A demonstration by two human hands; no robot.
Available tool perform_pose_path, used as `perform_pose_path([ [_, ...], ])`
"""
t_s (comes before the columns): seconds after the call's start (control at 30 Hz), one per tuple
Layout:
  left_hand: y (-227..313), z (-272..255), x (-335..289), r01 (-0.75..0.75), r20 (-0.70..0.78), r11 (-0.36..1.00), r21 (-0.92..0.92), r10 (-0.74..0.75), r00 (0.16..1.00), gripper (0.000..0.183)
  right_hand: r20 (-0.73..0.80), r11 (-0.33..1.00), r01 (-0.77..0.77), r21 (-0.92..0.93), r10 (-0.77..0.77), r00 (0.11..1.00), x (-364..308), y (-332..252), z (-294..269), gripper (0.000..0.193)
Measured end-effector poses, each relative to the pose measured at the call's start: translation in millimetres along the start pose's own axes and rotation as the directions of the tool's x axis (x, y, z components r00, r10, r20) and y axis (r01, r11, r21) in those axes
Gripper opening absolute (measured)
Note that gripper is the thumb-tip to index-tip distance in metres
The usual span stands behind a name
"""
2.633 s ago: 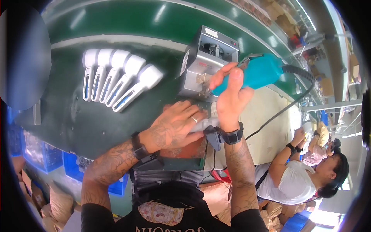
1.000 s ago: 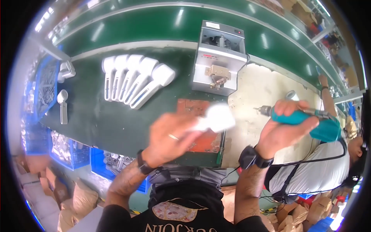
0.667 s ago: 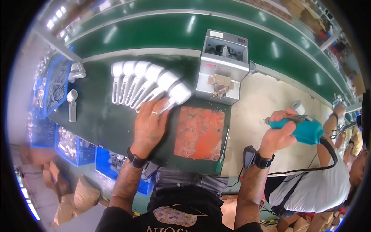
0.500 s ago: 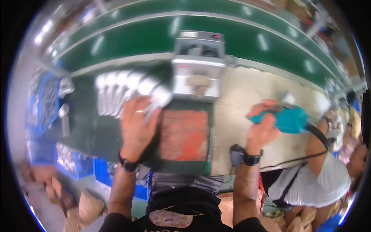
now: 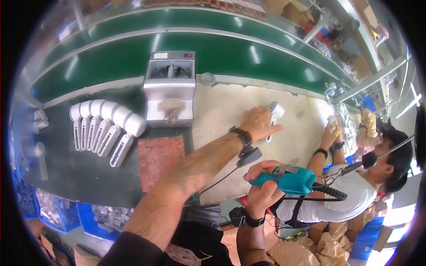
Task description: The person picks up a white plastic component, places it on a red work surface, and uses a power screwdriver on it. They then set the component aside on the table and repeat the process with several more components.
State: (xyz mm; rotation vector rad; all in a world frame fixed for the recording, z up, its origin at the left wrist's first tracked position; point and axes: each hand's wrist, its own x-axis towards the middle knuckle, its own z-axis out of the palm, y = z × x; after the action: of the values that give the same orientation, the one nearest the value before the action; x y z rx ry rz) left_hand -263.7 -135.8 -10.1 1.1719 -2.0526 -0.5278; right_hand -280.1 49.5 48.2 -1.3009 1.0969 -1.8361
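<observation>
My left hand (image 5: 257, 124) reaches across to the right, over a white handled device with a rounded head (image 5: 277, 109) on the cream mat. Its fingers curl about the handle, partly hidden, while the thumb points right across it. Close to my body, my right hand (image 5: 262, 188) is wrapped around a teal electric screwdriver (image 5: 293, 179), whose black coiled cord trails right. A fanned row of similar white devices (image 5: 105, 126) lies on the dark green mat at left, heads pointing away from me.
A grey screw feeder machine (image 5: 170, 99) stands at the back, beyond a worn red pad (image 5: 160, 159). Blue bins (image 5: 95, 217) of white parts sit below the near left edge. A co-worker in a white shirt (image 5: 350, 195) sits at right. The green conveyor (image 5: 213, 53) runs behind.
My left hand has left the row of white devices and crossed right to one on the cream mat. My right hand has drawn nearer my body with the screwdriver. The view has shifted right.
</observation>
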Motion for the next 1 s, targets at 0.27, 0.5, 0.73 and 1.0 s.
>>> perform_pose_path([
  [0.27, -12.0, -23.6, -26.1, 0.014, 0.088, 0.998, -0.058, -0.009, 0.996, 0.032, -0.003, 0.992, 0.008, -0.128, -0.009, 1.0, -3.7, 5.9, -9.4, 0.077],
  [0.5, -9.4, -168.0, -141.1, -0.037, 0.057, 0.999, 0.004, 0.036, 0.998, 0.023, 0.098, 0.996, -0.034, -0.077, 0.041, 0.994, 0.5, 24.2, 15.5, 0.078],
  [0.73, -29.1, -201.3, -205.2, -0.03, 0.008, 0.957, 0.288, 0.029, 1.0, 0.029, 0.21, 0.984, -0.176, 0.016, 0.169, 0.963, -12.3, 12.0, 51.9, 0.078],
  [1.0, -61.3, -204.1, -216.1, -0.049, 0.009, 0.997, 0.055, 0.049, 0.999, 0.031, 0.256, 0.973, -0.206, 0.108, 0.173, 0.951, -3.9, -6.6, 97.4, 0.079],
])
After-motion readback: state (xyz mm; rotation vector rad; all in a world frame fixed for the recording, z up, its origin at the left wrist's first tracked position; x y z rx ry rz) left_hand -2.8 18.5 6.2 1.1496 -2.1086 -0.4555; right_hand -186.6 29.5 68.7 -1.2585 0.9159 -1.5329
